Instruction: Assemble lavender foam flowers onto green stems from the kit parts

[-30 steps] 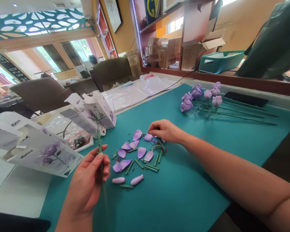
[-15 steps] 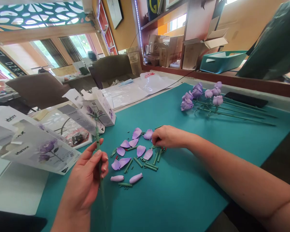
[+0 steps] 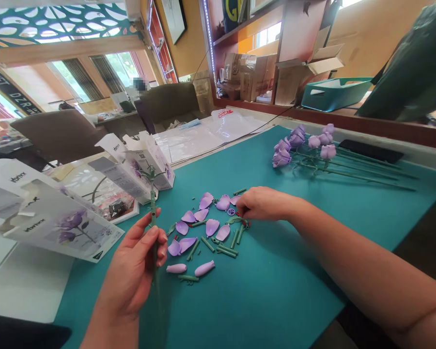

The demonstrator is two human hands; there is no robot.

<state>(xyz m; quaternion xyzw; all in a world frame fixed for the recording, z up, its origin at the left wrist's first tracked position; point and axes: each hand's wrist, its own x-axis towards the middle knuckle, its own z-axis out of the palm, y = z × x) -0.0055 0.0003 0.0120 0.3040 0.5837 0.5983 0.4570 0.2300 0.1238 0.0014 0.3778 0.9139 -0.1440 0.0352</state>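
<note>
My left hand (image 3: 140, 257) grips a long green toy flower stem (image 3: 153, 198) upright, its forked top above my fingers. At the right edge of a pile of loose pieces, my right hand (image 3: 259, 203) is closed with its fingertips down at the mat; what they pinch, if anything, is hidden. Around it lie purple petals (image 3: 212, 227), short green stem pieces (image 3: 226, 251), a small purple ring (image 3: 231, 212) and a green leaf (image 3: 234, 220). Two pale purple buds (image 3: 204, 268) rest nearer to me.
Assembled purple roses (image 3: 289, 145) lie on the green mat (image 3: 276, 291) at the back right, beside a black flat object (image 3: 370, 150). Opened white flower boxes (image 3: 69, 228) stand at the left. Behind the mat are plastic sheets (image 3: 203, 133) and a teal basket (image 3: 336, 93).
My right hand has shifted slightly right and up, uncovering the small purple ring and more of the leaf. The stem in my left hand has moved a little to the right.
</note>
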